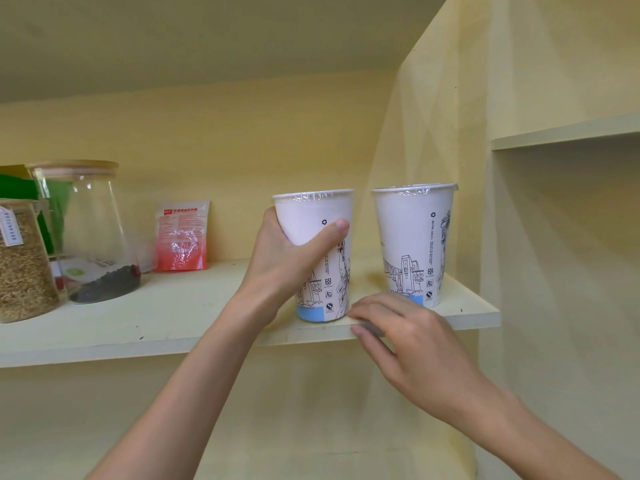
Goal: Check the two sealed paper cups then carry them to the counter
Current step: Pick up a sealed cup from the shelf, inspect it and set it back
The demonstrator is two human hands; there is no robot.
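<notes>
Two white paper cups with line drawings, a blue base band and a clear film seal stand upright on a pale wooden shelf [166, 323]. My left hand [287, 261] is wrapped around the left cup [311, 216], thumb across its front. The right cup [412, 237] stands free near the shelf's right end. My right hand [405, 341] hovers at the shelf's front edge, below and between the cups, fingers loosely apart and holding nothing; its fingertips touch the shelf edge beside the left cup's base.
On the shelf's left stand a glass jar of grain [20, 265] and a tall glass jar with a wooden lid [86, 237] holding dark contents. A red and white packet [181, 237] leans on the back wall. A side panel and another shelf [564, 133] lie to the right.
</notes>
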